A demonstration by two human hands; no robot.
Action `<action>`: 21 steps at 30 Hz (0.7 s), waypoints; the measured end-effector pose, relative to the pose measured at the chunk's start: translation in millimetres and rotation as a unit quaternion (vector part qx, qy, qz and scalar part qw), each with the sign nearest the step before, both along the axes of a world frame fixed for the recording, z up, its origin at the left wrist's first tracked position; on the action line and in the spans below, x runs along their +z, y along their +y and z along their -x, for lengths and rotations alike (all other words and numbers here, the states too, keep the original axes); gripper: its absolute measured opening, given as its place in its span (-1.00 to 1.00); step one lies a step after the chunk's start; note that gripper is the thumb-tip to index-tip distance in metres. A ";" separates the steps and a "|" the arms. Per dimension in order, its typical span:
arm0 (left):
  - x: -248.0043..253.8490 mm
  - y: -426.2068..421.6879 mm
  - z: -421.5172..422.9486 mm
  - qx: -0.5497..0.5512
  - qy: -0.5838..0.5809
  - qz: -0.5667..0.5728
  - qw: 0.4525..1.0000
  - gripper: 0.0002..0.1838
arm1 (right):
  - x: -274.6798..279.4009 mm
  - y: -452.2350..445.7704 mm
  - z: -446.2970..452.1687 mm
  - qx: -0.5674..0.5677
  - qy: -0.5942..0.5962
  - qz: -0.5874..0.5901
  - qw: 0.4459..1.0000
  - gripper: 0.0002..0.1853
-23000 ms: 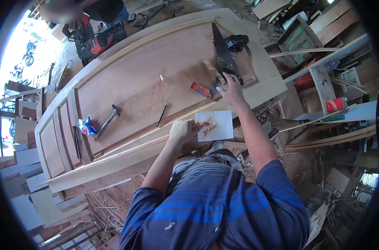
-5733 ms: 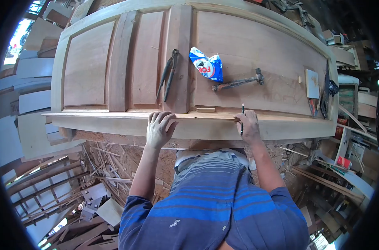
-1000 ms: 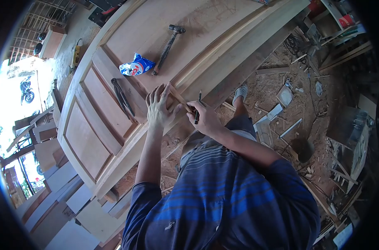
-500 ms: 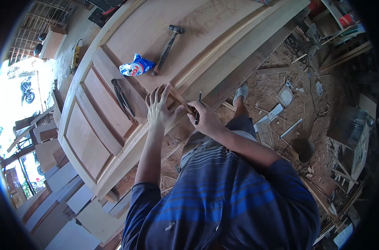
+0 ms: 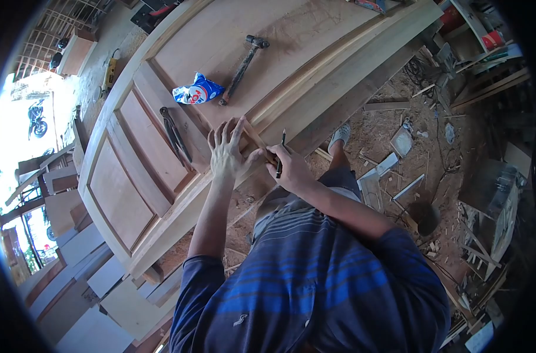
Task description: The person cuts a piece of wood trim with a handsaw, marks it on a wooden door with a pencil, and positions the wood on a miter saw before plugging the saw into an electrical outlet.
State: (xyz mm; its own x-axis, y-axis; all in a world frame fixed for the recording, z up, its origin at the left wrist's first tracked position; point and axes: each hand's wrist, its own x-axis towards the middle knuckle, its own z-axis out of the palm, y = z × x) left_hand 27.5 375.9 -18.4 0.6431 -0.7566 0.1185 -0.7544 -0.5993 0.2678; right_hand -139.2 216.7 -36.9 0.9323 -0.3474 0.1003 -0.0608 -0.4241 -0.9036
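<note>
My left hand lies with its fingers spread on the edge of a panelled wooden door. A short wooden strip rests on the frame between my two hands, near my left thumb and forefinger. My right hand is closed around a dark pencil that points up and away from me; its fingertips meet the near end of the strip. Beyond my hands, a hammer, a blue and white packet and a pair of pincers lie on the door.
Stacked boards stand at the lower left. Wood scraps and sawdust cover the floor to the right, beside a dark round container. A yellow power tool lies on the floor past the door.
The view has shifted slightly, so the door and tools sit a little differently in the picture. Both hands keep nearly the same places and grip.
</note>
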 end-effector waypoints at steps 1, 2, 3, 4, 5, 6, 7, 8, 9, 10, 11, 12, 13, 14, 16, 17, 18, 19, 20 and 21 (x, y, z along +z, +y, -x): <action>0.4 -0.4 0.8 0.007 0.003 -0.008 1.000 0.20 | 2.9 -0.4 0.2 -0.001 0.004 0.000 1.000 -0.51; 1.1 -1.3 1.5 0.013 0.006 -0.016 1.000 0.20 | 5.9 -1.0 0.0 -0.003 0.008 0.001 1.000 -0.51; 1.9 -2.2 1.8 0.020 0.008 -0.024 0.999 0.20 | 6.6 -1.3 0.5 -0.002 0.015 -0.001 1.000 -0.51; 1.8 -2.6 1.8 0.021 0.008 -0.025 0.999 0.21 | 7.5 -1.6 1.3 -0.002 0.021 -0.003 1.000 -0.52; 1.5 -2.5 1.9 0.023 0.007 -0.026 0.999 0.21 | 8.3 -1.8 1.3 -0.002 0.027 -0.005 1.000 -0.52; 1.6 -2.7 2.2 0.023 0.007 -0.027 0.999 0.22 | 7.6 -1.5 1.3 -0.001 0.023 -0.005 1.000 -0.52; 2.3 -2.7 3.2 0.024 0.010 -0.024 0.999 0.22 | 6.8 -1.2 1.5 -0.001 0.020 -0.006 1.000 -0.53; 3.7 -3.4 3.6 0.023 0.013 -0.021 0.999 0.22 | 6.4 -1.6 1.2 -0.001 0.016 -0.006 1.000 -0.53; 5.0 -5.0 2.9 0.023 0.015 -0.017 0.999 0.22 | 4.4 -2.3 0.8 0.001 0.018 -0.001 1.000 -0.54; 4.6 -6.4 1.4 0.018 0.019 -0.002 1.000 0.21 | 2.2 -2.5 0.4 0.003 0.021 0.005 1.000 -0.54; 2.7 -6.2 1.0 0.012 0.026 0.011 1.000 0.20 | -0.2 -1.9 1.5 0.004 0.024 0.009 1.000 -0.55; 2.3 -6.5 1.5 0.008 0.033 0.025 0.999 0.19 | 0.6 -1.6 2.7 0.004 0.024 0.005 1.000 -0.55; 1.9 -7.3 0.6 0.005 0.031 0.027 0.999 0.19 | 1.1 -2.3 2.8 0.005 0.024 0.001 1.000 -0.55; 1.6 -7.9 -0.6 0.003 0.030 0.029 0.999 0.18 | 1.3 -3.8 2.3 0.008 0.024 -0.002 1.000 -0.55; 0.4 -7.9 0.7 0.004 0.027 0.029 0.999 0.18 | 5.2 -5.4 1.6 0.001 0.032 -0.018 0.999 -0.56; 0.0 -7.5 0.8 0.006 0.026 0.027 0.999 0.19 | 7.2 -4.5 1.3 -0.001 0.036 -0.027 0.999 -0.56; 0.4 -7.7 -0.4 0.006 0.023 0.025 0.999 0.19 | 5.5 -3.6 1.1 0.002 0.032 -0.029 0.999 -0.56; 1.5 -8.0 -0.7 0.004 0.018 0.024 1.000 0.19 | 3.9 -3.8 0.9 0.003 0.027 -0.030 0.999 -0.56; 2.8 -8.6 -0.3 0.002 0.014 0.023 1.000 0.19 | 2.2 -4.4 0.9 0.003 0.023 -0.030 0.999 -0.56; 3.2 -9.4 0.3 -0.001 0.011 0.022 1.000 0.19 | 2.4 -4.9 0.9 0.005 0.021 -0.030 0.999 -0.56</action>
